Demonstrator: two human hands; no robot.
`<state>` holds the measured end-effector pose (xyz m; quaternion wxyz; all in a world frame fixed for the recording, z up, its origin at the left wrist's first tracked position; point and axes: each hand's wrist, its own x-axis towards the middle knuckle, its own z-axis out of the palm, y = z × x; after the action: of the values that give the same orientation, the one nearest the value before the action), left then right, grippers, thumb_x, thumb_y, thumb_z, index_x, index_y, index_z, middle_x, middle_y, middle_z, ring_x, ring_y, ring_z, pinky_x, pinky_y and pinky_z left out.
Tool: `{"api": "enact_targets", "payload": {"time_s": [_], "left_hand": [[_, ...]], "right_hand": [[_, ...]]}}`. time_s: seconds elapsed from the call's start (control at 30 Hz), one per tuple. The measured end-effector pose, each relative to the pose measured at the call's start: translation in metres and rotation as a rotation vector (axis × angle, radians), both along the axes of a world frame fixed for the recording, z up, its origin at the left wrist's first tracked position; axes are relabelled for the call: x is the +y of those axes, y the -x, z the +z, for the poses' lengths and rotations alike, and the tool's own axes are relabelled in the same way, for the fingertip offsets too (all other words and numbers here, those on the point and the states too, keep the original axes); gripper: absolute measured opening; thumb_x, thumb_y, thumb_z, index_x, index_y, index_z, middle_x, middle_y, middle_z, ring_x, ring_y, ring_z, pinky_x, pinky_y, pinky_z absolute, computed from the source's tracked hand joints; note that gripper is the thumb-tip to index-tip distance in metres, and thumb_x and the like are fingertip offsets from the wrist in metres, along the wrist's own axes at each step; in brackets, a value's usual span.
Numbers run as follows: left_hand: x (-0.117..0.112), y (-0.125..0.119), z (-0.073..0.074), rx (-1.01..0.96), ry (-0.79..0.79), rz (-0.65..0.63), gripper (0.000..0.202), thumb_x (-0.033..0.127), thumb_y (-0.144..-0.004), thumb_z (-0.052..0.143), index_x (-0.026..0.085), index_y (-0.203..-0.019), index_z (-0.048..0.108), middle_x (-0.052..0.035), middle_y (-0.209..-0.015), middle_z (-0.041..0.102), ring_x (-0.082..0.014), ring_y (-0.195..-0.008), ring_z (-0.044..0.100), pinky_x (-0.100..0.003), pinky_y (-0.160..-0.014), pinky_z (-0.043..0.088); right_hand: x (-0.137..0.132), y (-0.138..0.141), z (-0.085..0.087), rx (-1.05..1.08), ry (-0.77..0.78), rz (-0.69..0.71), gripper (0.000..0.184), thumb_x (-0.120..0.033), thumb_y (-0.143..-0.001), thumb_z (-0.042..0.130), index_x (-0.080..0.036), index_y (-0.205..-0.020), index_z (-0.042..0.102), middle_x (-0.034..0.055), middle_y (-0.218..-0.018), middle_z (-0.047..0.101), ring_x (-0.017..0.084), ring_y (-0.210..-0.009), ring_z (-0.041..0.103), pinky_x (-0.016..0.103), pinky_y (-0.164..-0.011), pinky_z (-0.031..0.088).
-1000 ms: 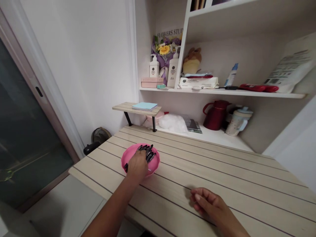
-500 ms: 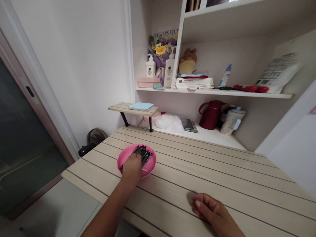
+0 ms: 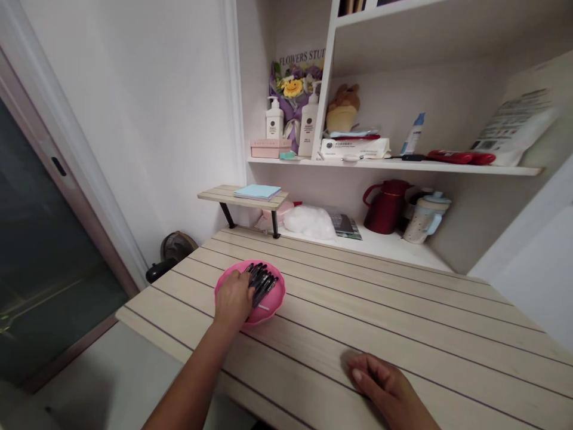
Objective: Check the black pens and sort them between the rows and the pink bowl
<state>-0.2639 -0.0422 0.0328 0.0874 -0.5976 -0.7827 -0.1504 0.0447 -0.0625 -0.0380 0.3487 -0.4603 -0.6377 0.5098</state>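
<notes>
A pink scalloped bowl stands on the slatted table and holds several black pens lying side by side. A short white stick lies in it near the front. My left hand reaches over the bowl's left side, its fingers curled down against the pens; the fingertips are hidden beneath the hand. Resting on the tabletop to the right, well apart from the bowl, is my right hand. Its fingers are loosely curled in, and nothing shows in them.
The wooden table fills the middle. At its back left corner a small raised shelf carries blue paper. Behind stand a red jug, a pale cup and a white fluffy bundle. Bottles line the upper shelf.
My left hand has shifted slightly left and back over the bowl, showing more of the pens. My right hand stays about where it was. The view has moved a little.
</notes>
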Motion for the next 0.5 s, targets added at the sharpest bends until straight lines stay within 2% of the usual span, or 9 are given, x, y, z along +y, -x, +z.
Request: {"api": "enact_targets", "payload": {"time_s": [0.13, 0.27, 0.37, 0.43, 0.5], "left_hand": [[-0.006, 0.007, 0.003, -0.037, -0.053, -0.005, 0.024, 0.027, -0.082, 0.043, 0.018, -0.100, 0.057, -0.0075, -0.096, 0.059, -0.0197, -0.091, 0.055, -0.029, -0.076, 0.040], [-0.014, -0.014, 0.001, -0.177, -0.109, -0.240, 0.024, 0.028, -0.084, 0.041, 0.020, -0.094, 0.060, -0.0053, -0.094, 0.064, -0.0179, -0.089, 0.057, -0.029, -0.078, 0.042], [-0.013, -0.042, 0.000, -0.179, -0.205, -0.418, 0.027, 0.028, -0.085, 0.040, 0.021, -0.101, 0.060, -0.0058, -0.095, 0.065, -0.0179, -0.087, 0.059, -0.028, -0.077, 0.043], [-0.007, -0.058, 0.004, -0.138, -0.265, -0.456, 0.033, 0.028, -0.086, 0.039, 0.021, -0.113, 0.055, -0.0066, -0.098, 0.065, -0.0176, -0.088, 0.059, -0.027, -0.079, 0.043], [0.004, -0.071, 0.011, -0.090, -0.269, -0.437, 0.039, 0.028, -0.087, 0.037, 0.021, -0.124, 0.048, -0.0064, -0.094, 0.066, -0.0172, -0.084, 0.060, -0.026, -0.076, 0.043]], "right_hand": [[0.000, 0.000, -0.004, -0.015, -0.022, 0.001, 0.023, -0.041, -0.072, 0.058, -0.019, -0.067, 0.061, -0.0009, -0.062, 0.052, 0.012, -0.060, 0.043, 0.023, -0.057, 0.038], [0.003, 0.000, 0.000, -0.037, -0.072, -0.019, 0.025, -0.042, -0.072, 0.057, -0.018, -0.066, 0.061, -0.0011, -0.057, 0.051, 0.012, -0.055, 0.043, 0.023, -0.052, 0.037], [0.013, -0.007, 0.015, -0.125, -0.265, -0.207, 0.025, -0.043, -0.072, 0.057, -0.020, -0.080, 0.061, 0.0004, -0.062, 0.056, 0.015, -0.058, 0.049, 0.025, -0.054, 0.040], [0.024, -0.015, 0.028, -0.249, -0.466, -0.381, 0.029, -0.044, -0.072, 0.057, -0.020, -0.090, 0.058, 0.0015, -0.068, 0.059, 0.016, -0.060, 0.052, 0.025, -0.054, 0.040], [0.039, -0.026, 0.041, -0.398, -0.674, -0.538, 0.032, -0.045, -0.073, 0.057, -0.020, -0.092, 0.054, 0.0019, -0.068, 0.059, 0.015, -0.058, 0.053, 0.025, -0.054, 0.039]]}}
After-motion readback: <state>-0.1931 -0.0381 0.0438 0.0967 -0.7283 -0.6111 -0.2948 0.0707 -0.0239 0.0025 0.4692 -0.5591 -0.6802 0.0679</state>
